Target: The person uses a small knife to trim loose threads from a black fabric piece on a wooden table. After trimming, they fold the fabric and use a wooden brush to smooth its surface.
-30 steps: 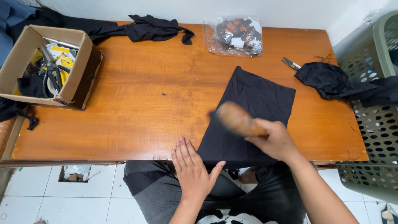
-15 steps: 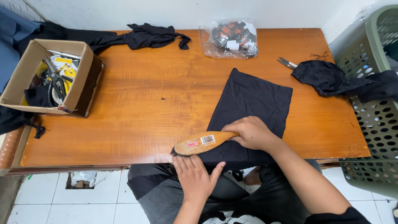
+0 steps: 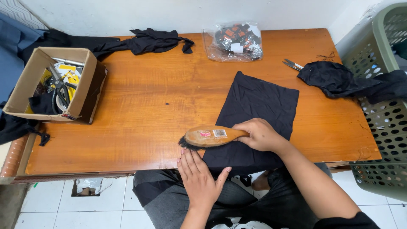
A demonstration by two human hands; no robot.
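Observation:
A black cloth [image 3: 258, 110] lies flat on the wooden table [image 3: 157, 110], its near end hanging over the front edge. My right hand [image 3: 259, 135] grips the handle of a wooden brush [image 3: 207, 136], whose bristled head rests at the cloth's near left edge. My left hand [image 3: 199, 178] lies flat with fingers spread at the table's front edge, just below the brush, pressing on the hanging cloth.
An open cardboard box [image 3: 51, 85] of tools stands at the table's left. Black fabric [image 3: 148, 40] lies at the back, beside a clear plastic bag [image 3: 235, 40] of small items. Scissors [image 3: 292, 64] and another black cloth [image 3: 335, 78] lie right, next to a green laundry basket [image 3: 381, 127].
My right hand has swept the brush from the middle of the cloth down to its near left edge. My left hand has stayed at the table's front edge.

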